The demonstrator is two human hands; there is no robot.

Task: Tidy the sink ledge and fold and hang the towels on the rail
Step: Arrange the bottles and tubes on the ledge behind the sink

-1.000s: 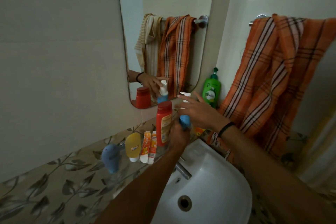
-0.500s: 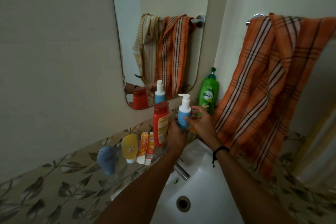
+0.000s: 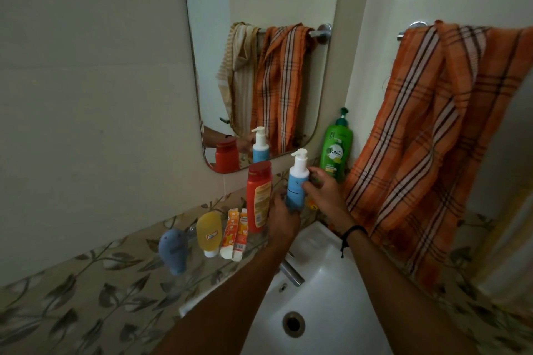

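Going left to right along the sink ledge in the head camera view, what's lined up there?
blue-grey rounded item → yellow tube → orange toothpaste tubes → red bottle → blue pump bottle → green pump bottle → orange checked towel, hanging past the ledge's end.

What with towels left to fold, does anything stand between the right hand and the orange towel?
Nothing visible does: the orange towel hangs right of the right hand, the green bottle back in the corner. But that hand grips the blue pump bottle.

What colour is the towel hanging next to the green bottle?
The towel is orange with white and dark plaid stripes, best seen in the head view.
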